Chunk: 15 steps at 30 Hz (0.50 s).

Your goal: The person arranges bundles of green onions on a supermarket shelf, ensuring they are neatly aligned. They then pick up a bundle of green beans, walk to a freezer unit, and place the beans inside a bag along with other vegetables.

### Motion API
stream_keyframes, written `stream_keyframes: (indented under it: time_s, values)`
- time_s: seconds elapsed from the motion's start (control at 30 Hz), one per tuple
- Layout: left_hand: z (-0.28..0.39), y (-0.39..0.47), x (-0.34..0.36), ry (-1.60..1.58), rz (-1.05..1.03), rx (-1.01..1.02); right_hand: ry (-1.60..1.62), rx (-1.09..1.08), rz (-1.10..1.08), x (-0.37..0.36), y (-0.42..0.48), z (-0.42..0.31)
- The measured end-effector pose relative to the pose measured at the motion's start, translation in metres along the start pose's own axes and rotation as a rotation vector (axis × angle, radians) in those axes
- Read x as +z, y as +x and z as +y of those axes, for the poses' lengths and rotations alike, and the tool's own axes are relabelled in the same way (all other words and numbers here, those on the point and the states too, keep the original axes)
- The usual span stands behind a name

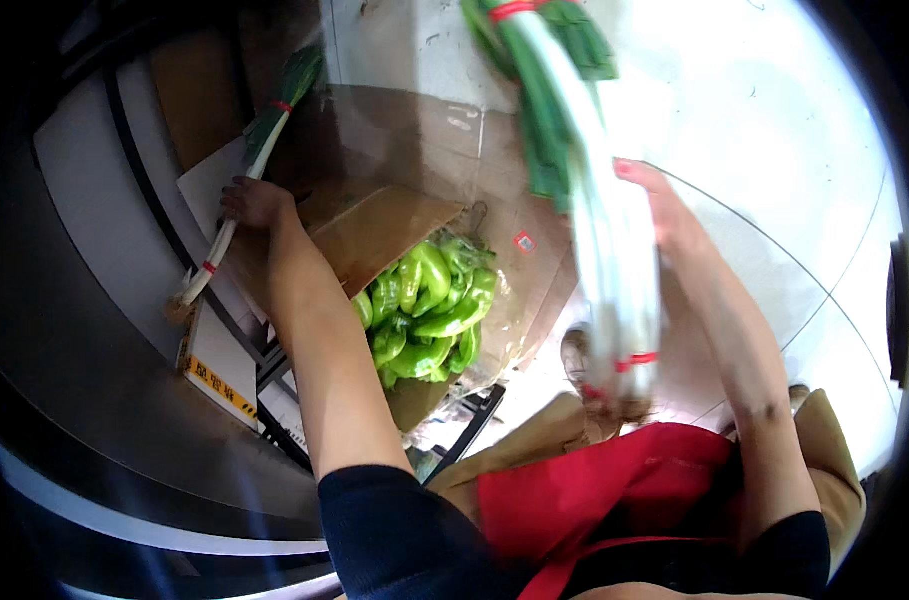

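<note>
My left hand (255,202) is closed around a slim bundle of leeks or large green onions (273,139), bound with red bands, its roots hanging at the lower left. On the right, my right hand (653,199) grips a thicker bundle of the same vegetable (604,225), with white stalks pointing down and green leaves up; it is somewhat blurred. Between my arms, light green peppers (424,300) lie in clear plastic inside an open cardboard box (387,225), whose raised flap partly covers them.
A white box with a yellow strip bearing writing (221,386) stands at the left beside a dark curved surface (86,360). A black metal bar (465,435) lies below the peppers. Pale floor tiles (754,150) spread to the right.
</note>
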State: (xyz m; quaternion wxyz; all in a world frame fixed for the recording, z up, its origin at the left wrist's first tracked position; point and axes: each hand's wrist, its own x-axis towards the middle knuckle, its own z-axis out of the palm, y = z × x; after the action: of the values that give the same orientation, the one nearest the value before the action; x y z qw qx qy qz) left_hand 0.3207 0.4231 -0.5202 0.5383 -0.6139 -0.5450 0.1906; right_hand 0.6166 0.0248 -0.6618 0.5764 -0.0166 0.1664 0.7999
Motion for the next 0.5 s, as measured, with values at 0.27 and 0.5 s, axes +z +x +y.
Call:
stream_keyframes:
  time_s: [0.27,0.5]
  values:
    - [-0.011,0.038,-0.026,-0.249,-0.551,0.093,-0.026,-0.047,-0.166,-0.006,-0.035,0.008]
    - [0.046,0.017,-0.063,-1.02,-0.996,0.142,0.103,-0.056,-0.221,0.002,-0.036,0.017]
